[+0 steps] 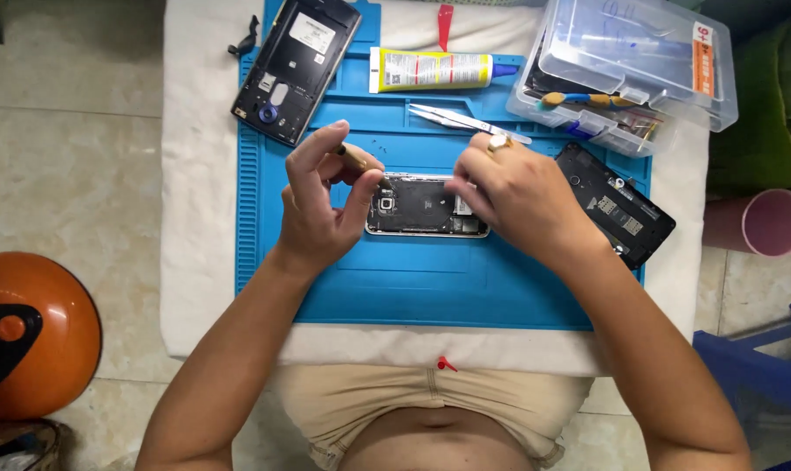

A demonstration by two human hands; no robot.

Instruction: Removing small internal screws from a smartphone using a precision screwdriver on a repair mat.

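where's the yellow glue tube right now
The yellow glue tube lies flat at the top of the blue mat, between the opened black phone and the clear plastic box.

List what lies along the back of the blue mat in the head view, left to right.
Black opened phone → yellow glue tube → metal tweezers → clear plastic parts box.
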